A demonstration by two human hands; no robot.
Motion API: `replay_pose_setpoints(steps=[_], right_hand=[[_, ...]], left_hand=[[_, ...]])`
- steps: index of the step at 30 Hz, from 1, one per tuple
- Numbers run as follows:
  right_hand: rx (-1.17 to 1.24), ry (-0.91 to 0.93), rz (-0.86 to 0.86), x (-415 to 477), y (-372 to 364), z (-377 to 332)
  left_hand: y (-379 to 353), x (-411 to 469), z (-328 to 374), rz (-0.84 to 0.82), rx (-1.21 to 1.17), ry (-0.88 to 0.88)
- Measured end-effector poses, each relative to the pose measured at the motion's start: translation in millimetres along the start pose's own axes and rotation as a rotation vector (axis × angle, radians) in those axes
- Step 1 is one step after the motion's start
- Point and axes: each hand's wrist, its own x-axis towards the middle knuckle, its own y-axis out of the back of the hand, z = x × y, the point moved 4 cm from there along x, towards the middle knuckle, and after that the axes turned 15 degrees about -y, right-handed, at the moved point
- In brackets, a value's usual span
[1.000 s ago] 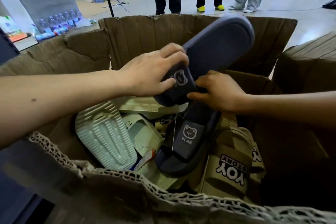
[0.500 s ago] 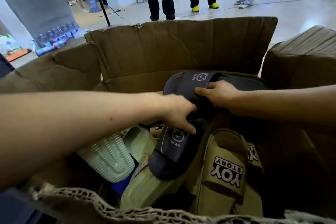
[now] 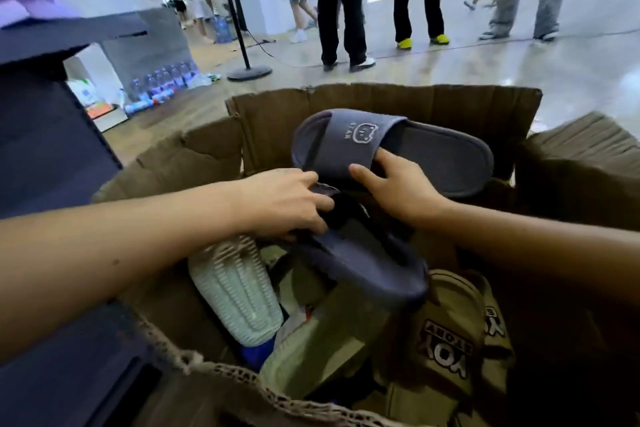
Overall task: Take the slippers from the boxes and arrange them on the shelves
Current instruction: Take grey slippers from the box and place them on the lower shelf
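An open cardboard box point(image 3: 346, 104) holds several slippers. My right hand point(image 3: 398, 187) grips the strap of a navy slipper point(image 3: 433, 156) with a bear logo, held flat above the box's far side. My left hand point(image 3: 287, 204) grips the strap end of a second navy slipper point(image 3: 363, 263), which tilts down over the pile. Below lie a pale green slipper point(image 3: 239, 291) sole up, an olive slipper point(image 3: 329, 333), and a khaki slipper point(image 3: 446, 350) marked "YOY STORY".
A dark blue shelf unit point(image 3: 52, 149) stands close at the left, with a purple item on top. Another cardboard box point(image 3: 581, 163) sits at the right. Several people stand on the shiny floor beyond. A stand base point(image 3: 249, 72) and water bottles point(image 3: 162, 80) sit at the back left.
Both hands have risen out of the pile. The right hand lifted its navy slipper higher, and the left hand now holds the second navy slipper, raised off the other slippers.
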Motion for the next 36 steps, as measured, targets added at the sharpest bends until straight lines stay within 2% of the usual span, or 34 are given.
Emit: replay_pose_setpoints(steps=[2,5,9,12,18,25,30,33,36], right_hand=[[-0.059,0.075,-0.010,-6.2,8.6,-12.2],[-0.146,0.135,-0.027,-16.5,18.3,-39.2],[-0.045,0.205,0.002,-30.5,31.9,-97.9],[0.017,0.259,-0.018,-44.2,34.1,-140.9],[-0.121,0.418,-0.094,-80.2,2.3,-204.6],[-0.147,0.530,-0.213,-139.8,-62.6,-255.4],[-0.237,0.551,-0.335,-178.0,-125.5,-264.3],[-0.342,0.577,-0.413,-195.2,-180.2,-255.7],[-0.379,0.526,-0.531,-205.8,-247.8,-241.0]], left_hand=[[11.8,-33.8,-4.5,0.094,0.039,0.058],[32.4,-86.0,-13.0,0.200,0.096,0.247],[59.1,-143.1,-5.8,0.336,0.219,0.388],[77.9,-178.7,7.5,0.355,0.252,0.470],[97.4,-254.5,41.7,0.264,0.329,0.553],[69.1,-318.8,114.2,0.171,0.295,0.654],[45.8,-352.6,174.9,0.127,0.216,0.683],[18.0,-363.3,217.1,0.090,0.155,0.696],[-23.8,-372.1,256.6,0.032,0.068,0.751]])
